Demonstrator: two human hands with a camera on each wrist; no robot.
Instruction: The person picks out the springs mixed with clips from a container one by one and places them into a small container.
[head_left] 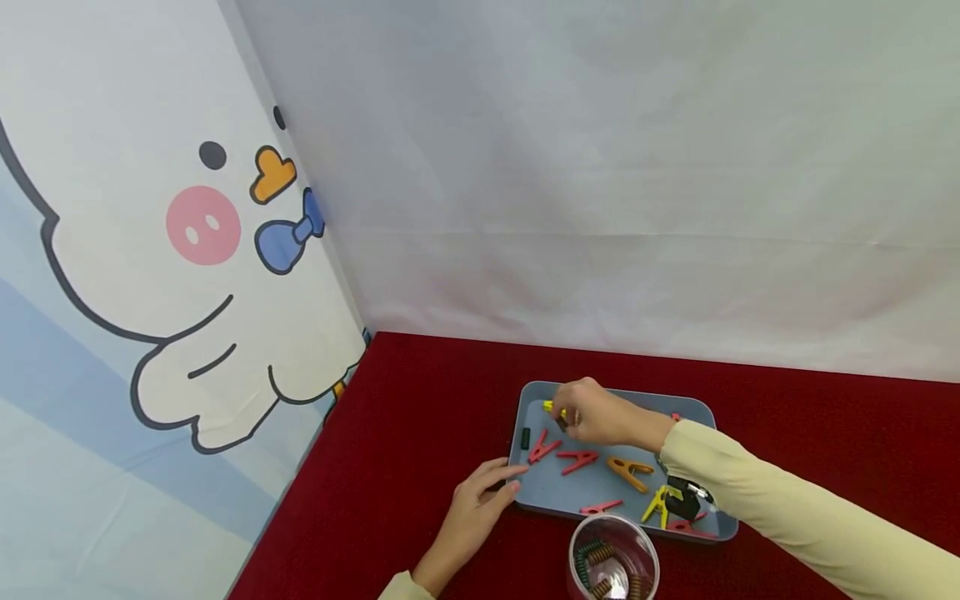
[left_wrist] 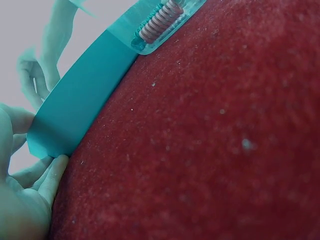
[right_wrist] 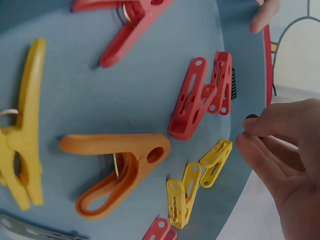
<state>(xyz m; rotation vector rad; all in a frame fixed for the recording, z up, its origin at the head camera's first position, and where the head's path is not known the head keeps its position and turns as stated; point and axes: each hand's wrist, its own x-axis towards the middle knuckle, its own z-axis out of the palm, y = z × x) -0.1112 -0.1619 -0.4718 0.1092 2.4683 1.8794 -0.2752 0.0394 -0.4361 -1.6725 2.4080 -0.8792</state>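
Over the far left of the blue-grey tray, my right hand pinches a small dark spring, mostly hidden by the thumb and fingers. Yellow clips lie below that hand's fingertips in the right wrist view. My left hand rests at the tray's near left corner, its loosely extended fingers touching the rim and side. Near it in the tray are a dark green spring and a red clip. An orange clip lies mid-tray.
A clear cup holding several green and brown springs stands before the tray. Another yellow clip and more red clips lie in the tray. Red cloth covers the table; a pale curtain hangs behind, a cartoon-printed one left.
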